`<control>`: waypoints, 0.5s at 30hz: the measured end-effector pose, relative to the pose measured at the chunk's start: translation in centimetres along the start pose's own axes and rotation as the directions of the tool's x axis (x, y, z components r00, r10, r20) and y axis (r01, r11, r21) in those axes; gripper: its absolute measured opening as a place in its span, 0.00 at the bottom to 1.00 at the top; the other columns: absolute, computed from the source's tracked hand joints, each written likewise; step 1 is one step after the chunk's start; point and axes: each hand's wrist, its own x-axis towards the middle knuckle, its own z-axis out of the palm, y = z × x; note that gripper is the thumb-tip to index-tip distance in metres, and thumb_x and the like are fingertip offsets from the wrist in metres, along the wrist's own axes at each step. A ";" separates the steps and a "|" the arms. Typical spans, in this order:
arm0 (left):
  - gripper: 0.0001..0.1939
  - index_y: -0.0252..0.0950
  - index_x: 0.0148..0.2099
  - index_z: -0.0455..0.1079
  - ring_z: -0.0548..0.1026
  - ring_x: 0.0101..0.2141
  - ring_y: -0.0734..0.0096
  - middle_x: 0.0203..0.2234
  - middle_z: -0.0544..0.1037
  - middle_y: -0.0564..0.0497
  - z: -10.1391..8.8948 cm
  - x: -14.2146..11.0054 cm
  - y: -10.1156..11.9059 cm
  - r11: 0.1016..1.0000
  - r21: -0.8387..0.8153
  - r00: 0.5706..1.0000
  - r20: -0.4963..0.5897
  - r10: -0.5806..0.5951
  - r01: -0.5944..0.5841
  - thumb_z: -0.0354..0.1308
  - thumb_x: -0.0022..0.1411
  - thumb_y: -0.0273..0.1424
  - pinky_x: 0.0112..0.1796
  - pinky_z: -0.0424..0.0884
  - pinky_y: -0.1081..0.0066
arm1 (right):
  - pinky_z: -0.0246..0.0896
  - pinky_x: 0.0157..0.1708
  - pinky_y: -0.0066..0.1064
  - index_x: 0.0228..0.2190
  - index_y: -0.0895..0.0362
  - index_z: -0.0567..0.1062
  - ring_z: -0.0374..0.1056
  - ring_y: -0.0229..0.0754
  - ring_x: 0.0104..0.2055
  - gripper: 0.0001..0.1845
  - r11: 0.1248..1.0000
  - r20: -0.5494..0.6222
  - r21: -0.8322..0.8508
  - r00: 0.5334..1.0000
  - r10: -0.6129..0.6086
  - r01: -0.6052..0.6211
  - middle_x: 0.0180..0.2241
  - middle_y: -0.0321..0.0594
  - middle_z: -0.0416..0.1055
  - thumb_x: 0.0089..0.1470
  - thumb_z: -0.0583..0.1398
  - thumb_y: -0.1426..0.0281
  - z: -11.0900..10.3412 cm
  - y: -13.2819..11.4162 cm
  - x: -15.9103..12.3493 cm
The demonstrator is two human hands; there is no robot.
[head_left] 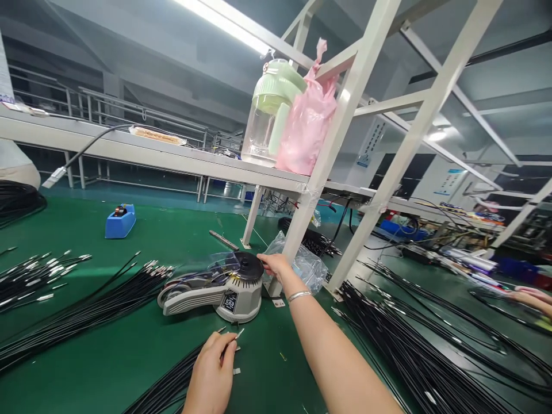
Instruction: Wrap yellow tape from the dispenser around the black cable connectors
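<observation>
Left hand (210,374) pinches cable (240,333); dispenser (244,302) lies beyond, toward worktop (267,374) far edge, nearer right hand (277,267), grip unclear.

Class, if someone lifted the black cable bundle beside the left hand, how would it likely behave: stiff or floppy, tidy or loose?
The black cable bundle would probably bow gently rather than stay rigid, since it looks long and thin-stranded. It may fan apart, as no tie shows around it.
</observation>
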 end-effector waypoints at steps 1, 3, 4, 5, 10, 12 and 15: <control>0.16 0.40 0.39 0.75 0.75 0.37 0.60 0.33 0.76 0.47 0.0 0.0 0.0 1.000 -0.003 1.000 0.003 -0.004 0.004 0.48 0.60 0.39 0.40 0.70 0.66 | 0.67 0.41 0.42 0.47 0.58 0.68 0.69 0.45 0.44 0.16 1.000 -0.008 0.030 1.000 -0.003 0.003 0.48 0.44 0.68 0.58 0.58 0.67 0.1 -0.2 0.1; 0.16 0.40 0.39 0.75 0.75 0.36 0.61 0.32 0.76 0.48 -0.1 0.0 0.1 1.000 -0.011 1.000 -0.002 -0.005 0.005 0.48 0.60 0.39 0.39 0.70 0.66 | 0.67 0.41 0.42 0.47 0.59 0.68 0.69 0.45 0.44 0.16 0.995 -0.029 0.099 0.999 -0.025 0.028 0.48 0.44 0.68 0.58 0.58 0.67 0.2 -0.6 0.0; 0.15 0.40 0.39 0.74 0.75 0.36 0.61 0.32 0.75 0.48 -0.2 0.0 0.2 1.000 -0.015 1.000 -0.013 -0.004 0.004 0.48 0.60 0.39 0.39 0.70 0.66 | 0.67 0.41 0.43 0.47 0.58 0.69 0.69 0.46 0.44 0.16 0.989 -0.042 0.138 0.998 -0.042 0.048 0.48 0.44 0.68 0.58 0.58 0.67 0.0 -0.7 -0.3; 0.15 0.39 0.39 0.75 0.75 0.35 0.62 0.31 0.75 0.48 -0.3 0.0 0.3 1.000 -0.020 1.000 -0.026 0.000 -0.001 0.49 0.60 0.39 0.39 0.70 0.65 | 0.67 0.41 0.43 0.47 0.58 0.69 0.69 0.46 0.44 0.16 0.981 -0.058 0.179 0.996 -0.061 0.071 0.48 0.43 0.68 0.58 0.58 0.67 -0.3 -0.9 -0.9; 0.12 0.38 0.38 0.75 0.75 0.35 0.63 0.31 0.76 0.48 -0.9 -0.4 1.7 0.993 -0.069 0.993 -0.073 0.092 -0.097 0.52 0.60 0.35 0.38 0.69 0.67 | 0.66 0.43 0.35 0.41 0.60 0.75 0.68 0.45 0.47 0.14 0.896 -0.063 0.412 0.986 -0.154 0.167 0.46 0.46 0.72 0.56 0.58 0.66 -3.8 2.0 -9.4; 0.11 0.39 0.38 0.75 0.74 0.35 0.64 0.31 0.76 0.49 -1.1 -0.9 2.6 0.990 -0.069 0.991 -0.055 0.123 -0.127 0.52 0.60 0.34 0.39 0.69 0.68 | 0.68 0.41 0.36 0.39 0.58 0.77 0.70 0.48 0.46 0.15 0.860 -0.008 0.490 0.987 -0.159 0.143 0.45 0.47 0.74 0.51 0.60 0.63 -5.0 5.4 -14.9; 0.10 0.39 0.39 0.75 0.73 0.33 0.66 0.29 0.74 0.50 -1.7 -2.5 4.3 0.971 0.016 0.970 -0.032 0.239 -0.239 0.52 0.60 0.31 0.37 0.68 0.69 | 0.68 0.39 0.37 0.41 0.51 0.78 0.67 0.52 0.50 0.19 0.715 0.138 0.698 0.975 -0.171 0.027 0.51 0.46 0.71 0.44 0.65 0.63 -4.9 11.8 -22.5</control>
